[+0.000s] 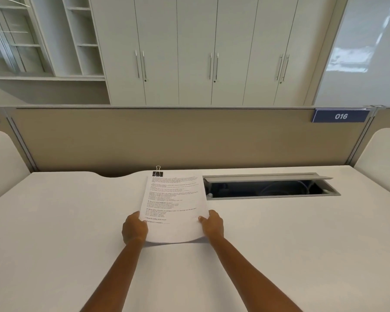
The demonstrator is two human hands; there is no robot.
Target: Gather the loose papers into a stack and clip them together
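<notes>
Left hand (135, 228) and right hand (212, 224) are gripping the printed paper stack (173, 208), fingers curled round its side edges. Black binder clip (157, 173) is sitting at the stack's far left corner, seemingly clamped on.

The count is one stack of white printed paper sheets (173, 206), one black binder clip with silver wire handles (157, 173), two hands, a left hand (135, 228) and a right hand (213, 225), one white desk (65, 221) and one open grey cable hatch (268, 189).

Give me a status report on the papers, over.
Left hand and right hand grip paper stack by near corners. Binder clip at far left corner. Nothing in the way.
</notes>
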